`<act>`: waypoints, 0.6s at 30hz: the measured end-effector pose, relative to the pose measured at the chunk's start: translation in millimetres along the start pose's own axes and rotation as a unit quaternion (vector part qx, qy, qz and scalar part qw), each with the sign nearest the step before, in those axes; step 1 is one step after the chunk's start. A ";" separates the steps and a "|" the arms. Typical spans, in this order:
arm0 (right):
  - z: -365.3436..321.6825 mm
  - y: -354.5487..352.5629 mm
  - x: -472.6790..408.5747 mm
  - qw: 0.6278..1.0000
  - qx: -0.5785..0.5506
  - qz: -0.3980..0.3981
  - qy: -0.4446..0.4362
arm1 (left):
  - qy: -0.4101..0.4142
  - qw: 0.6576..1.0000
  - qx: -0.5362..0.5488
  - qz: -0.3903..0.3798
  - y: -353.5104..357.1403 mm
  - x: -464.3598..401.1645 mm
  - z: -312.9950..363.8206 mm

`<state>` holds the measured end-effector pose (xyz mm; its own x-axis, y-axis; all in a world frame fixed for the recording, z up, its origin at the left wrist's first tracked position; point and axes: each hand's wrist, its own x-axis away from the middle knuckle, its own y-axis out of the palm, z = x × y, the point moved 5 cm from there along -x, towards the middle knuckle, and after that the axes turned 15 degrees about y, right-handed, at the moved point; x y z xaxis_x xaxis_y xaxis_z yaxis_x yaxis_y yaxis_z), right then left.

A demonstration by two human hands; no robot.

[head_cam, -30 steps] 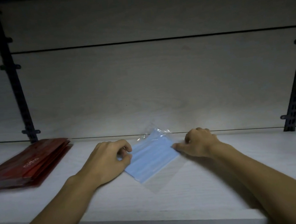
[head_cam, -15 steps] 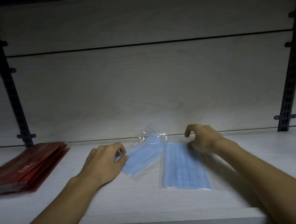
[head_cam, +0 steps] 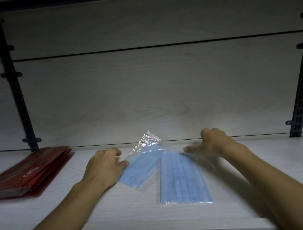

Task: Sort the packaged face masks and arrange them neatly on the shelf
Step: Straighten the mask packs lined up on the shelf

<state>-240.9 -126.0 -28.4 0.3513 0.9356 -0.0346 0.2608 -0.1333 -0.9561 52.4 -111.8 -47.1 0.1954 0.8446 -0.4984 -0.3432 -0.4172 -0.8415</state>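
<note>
Pale shelf [head_cam: 121, 211] holds red packets [head_cam: 27, 175] far left.

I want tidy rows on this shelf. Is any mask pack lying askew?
Yes. The left blue mask pack lies diagonally, its top overlapping the straighter right blue mask pack. The red packs are fanned, not squared.

My right hand [head_cam: 215, 142] is smeared by motion, so I can't tell whether its fingers touch the blue mask pack [head_cam: 182, 180]. My left hand [head_cam: 105, 168] hides the other pack's [head_cam: 139, 167] near corner. The red packs [head_cam: 27, 174] blur along their front edge.
</note>
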 end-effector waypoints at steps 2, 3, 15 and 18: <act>3.5 -3.5 4.8 0.999 0.030 -0.010 0.019 | -0.004 1.000 -0.002 -0.007 1.0 0.6 -1.1; 4.2 -3.5 5.7 0.999 0.038 -0.021 0.021 | -0.001 1.000 -0.009 -0.019 1.3 1.7 -1.4; -9.2 8.3 2.5 0.994 -0.027 -0.061 -0.086 | -0.001 0.999 0.011 0.033 -7.3 4.4 -1.3; -1.4 3.8 4.6 0.998 -0.012 -0.056 -0.020 | -0.021 0.999 0.014 0.040 -8.9 4.9 -0.6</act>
<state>-237.1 -122.7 -31.9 0.2820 0.9576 0.0590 0.3179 -0.0353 -0.9475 56.9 -104.1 -42.2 0.1282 0.8224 -0.5543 -0.3822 -0.4748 -0.7928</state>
